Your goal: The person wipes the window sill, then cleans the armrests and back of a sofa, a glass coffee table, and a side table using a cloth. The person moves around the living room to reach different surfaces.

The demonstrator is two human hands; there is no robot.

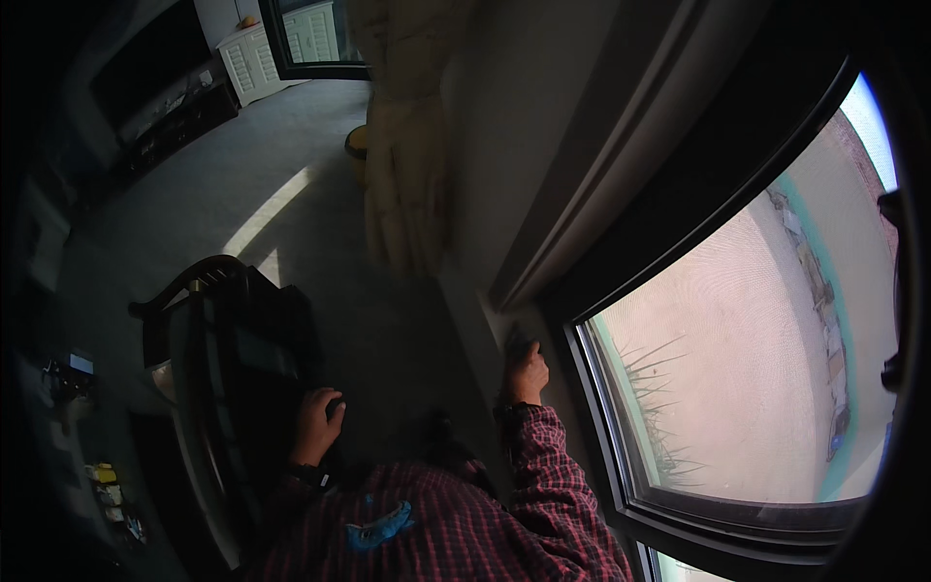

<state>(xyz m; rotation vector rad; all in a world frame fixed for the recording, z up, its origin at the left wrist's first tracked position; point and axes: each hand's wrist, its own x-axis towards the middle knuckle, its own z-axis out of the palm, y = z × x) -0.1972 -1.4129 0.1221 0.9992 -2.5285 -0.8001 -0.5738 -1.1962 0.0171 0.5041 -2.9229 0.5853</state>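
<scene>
My right hand [527,375] is closed beside the dark window frame [572,364], low against the pale wall and sill. Something dark shows at its fingertips, too dim to name. Over the shadowed floor, to the left, my left hand [315,424] has its fingers curled. A small dark shape sits between its thumb and fingers, and I cannot make out what it is. Glass in the window [727,349] shows bright ground and a spiky green plant outside. Both of my arms wear red and black checked sleeves.
A long beige curtain [407,194] hangs ahead of my hands. Dark wooden furniture with a curved chair back [189,281] stands at the left. Farther off are a white louvred cabinet [250,66], a low dark stand [184,121] and an open window sash [325,72].
</scene>
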